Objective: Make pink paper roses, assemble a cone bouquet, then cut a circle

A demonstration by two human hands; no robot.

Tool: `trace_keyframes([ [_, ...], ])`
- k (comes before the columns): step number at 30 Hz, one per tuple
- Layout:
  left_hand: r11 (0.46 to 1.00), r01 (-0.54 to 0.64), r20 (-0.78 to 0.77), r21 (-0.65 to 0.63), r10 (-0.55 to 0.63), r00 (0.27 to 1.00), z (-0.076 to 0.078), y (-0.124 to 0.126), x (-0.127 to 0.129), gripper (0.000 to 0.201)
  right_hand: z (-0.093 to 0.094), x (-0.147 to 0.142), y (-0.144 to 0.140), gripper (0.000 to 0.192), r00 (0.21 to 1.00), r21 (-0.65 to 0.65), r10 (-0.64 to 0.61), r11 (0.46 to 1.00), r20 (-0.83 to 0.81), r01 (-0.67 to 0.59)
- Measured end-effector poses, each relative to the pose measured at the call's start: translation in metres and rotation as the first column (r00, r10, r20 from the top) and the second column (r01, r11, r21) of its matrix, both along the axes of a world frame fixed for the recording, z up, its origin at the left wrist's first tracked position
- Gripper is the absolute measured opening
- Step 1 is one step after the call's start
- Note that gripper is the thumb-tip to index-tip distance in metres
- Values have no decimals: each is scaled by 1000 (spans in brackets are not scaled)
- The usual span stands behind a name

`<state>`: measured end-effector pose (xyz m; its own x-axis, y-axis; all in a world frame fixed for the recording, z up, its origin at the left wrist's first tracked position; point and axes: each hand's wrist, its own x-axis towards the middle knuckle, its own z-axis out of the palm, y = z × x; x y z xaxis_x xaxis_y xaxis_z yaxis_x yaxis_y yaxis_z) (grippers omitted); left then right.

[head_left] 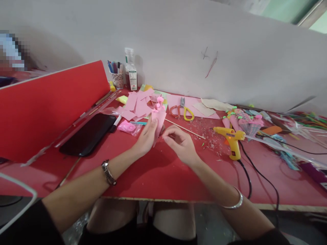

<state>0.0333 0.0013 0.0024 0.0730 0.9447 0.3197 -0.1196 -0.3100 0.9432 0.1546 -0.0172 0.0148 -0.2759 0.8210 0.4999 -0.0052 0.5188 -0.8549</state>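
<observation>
In my left hand [147, 137] is a small pink paper cone [159, 119], held upright with its narrow end down. Pink rounded pieces [160, 102] stick out of the cone's top. Close to the right of its lower end, my right hand [180, 143] has thumb and forefinger pinched together. What lies in that pinch, if anything, is too small to make out. Behind the cone are pink paper pieces [139, 103], and a pink lump in clear plastic [127, 126] sits to the left of my left hand.
A yellow glue gun [232, 139] with a black cord stands at right, near finished-looking cones [246, 124]. Scissors [188, 114] and a thin stick [185, 128] lie ahead. At left are a black phone [89, 134] and a red board [53, 109]; a bottle [131, 73] stands behind.
</observation>
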Motion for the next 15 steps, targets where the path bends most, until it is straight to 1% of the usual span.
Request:
trace_keyframes([
  [3, 1000, 13, -22, 15, -13, 1000, 3, -1, 0, 50, 0, 0, 2, 7, 997, -145, 4, 989, -80, -16],
  [6, 999, 19, -50, 35, -17, 999, 5, -2, -1, 50, -2, 1, 4, 15, 989, -266, -9, 964, -148, -31],
  [9, 999, 42, -41, 35, -40, 998, 5, -2, -1, 50, -3, 1, 5, 21, 976, -342, -13, 938, -216, -63],
  [13, 997, 68, -13, 30, -68, 998, 3, -1, 0, 49, -1, 1, 5, 20, 964, -423, -23, 901, -263, -94],
  [15, 998, 57, -4, 19, -56, 998, 1, 1, 0, 49, 0, 2, 5, 18, 959, -463, -32, 880, -280, -106],
])
